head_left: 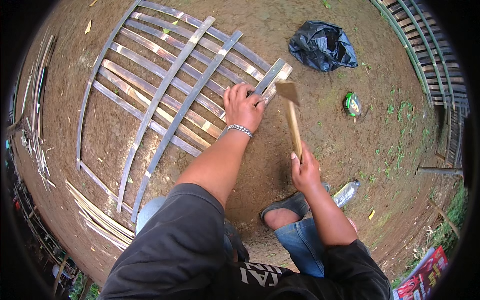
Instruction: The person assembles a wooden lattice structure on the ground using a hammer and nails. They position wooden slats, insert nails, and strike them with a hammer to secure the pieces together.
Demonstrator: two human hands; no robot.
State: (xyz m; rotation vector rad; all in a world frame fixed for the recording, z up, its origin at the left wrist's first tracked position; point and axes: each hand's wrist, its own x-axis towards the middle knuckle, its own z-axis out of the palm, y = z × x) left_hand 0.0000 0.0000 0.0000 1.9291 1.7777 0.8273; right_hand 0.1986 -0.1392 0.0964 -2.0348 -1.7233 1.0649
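Note:
A lattice of dark and pale bamboo slats (182, 70) lies flat on the soil, ahead and to the left. My left hand (242, 107) rests on its right-hand edge, fingers bent and pinched together close to the short end slat (272, 77). Something thin seems to be at the fingertips, too small to make out. My right hand (305, 170) is closed round the wooden handle of a hatchet (292, 120). Its brown, flared head is raised, just right of the lattice's end and apart from my left hand.
Beyond lies a black plastic bag (322, 46), with a green and black tape measure (352, 105) nearer. A clear plastic bottle (346, 193) is beside my right foot. Loose bamboo strips (97, 215) lie at left; another slatted panel (425, 45) stands at far right.

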